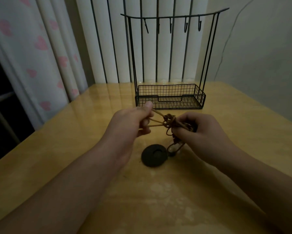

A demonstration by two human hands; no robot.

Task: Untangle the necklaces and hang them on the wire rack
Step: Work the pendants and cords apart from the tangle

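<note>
Necklaces [171,123] knotted between hands; left hand [133,122] pinches cords, right hand [199,130] grips tangle; pendant [154,155] on table [74,141].

A home room: heart-print curtain [40,53] beside a glossy yellow wooden table [234,119].

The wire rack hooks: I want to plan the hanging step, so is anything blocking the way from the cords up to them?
Nothing visible does. The wire rack stands behind the hands, its hooks bare. The tangled cords are held between the left hand and right hand, knot not yet undone.
</note>
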